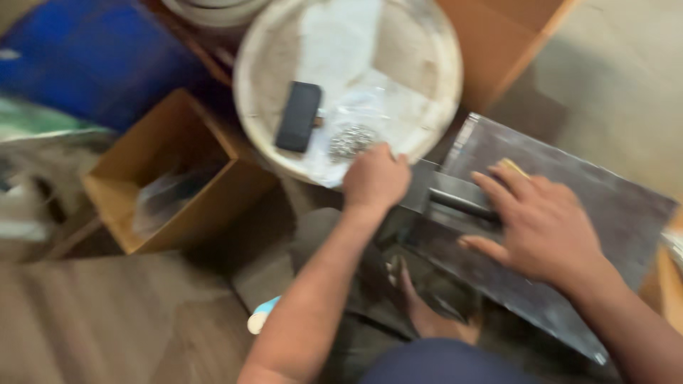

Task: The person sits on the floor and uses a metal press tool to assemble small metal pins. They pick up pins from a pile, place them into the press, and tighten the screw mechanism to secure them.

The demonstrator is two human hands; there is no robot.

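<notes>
My left hand [375, 178] is up at the near rim of the round white tray [263, 43], fingers curled together, right beside a small heap of shiny metal bits [351, 141] lying on clear plastic. The frame is blurred, so I cannot tell whether I have pinched any yet. The heap lies just ahead of my left knuckles, a touch to the left; my left hand is far the nearer one. A black phone [299, 116] lies on the tray left of the heap, its long axis running away from me.

My right hand [541, 224] lies spread, fingers apart, flat on the dark metal sheet [626, 213], fingertips at a dark bar [459, 201] that crosses it. The sheet's long side slants from up near the tray down to my right.

I'm low on the floor, my foot [427, 313] showing under the sheet. An open cardboard box [171, 178] sits to the left, something blue [99, 57] beyond it, wood-look flooring [107, 320] nearest.
</notes>
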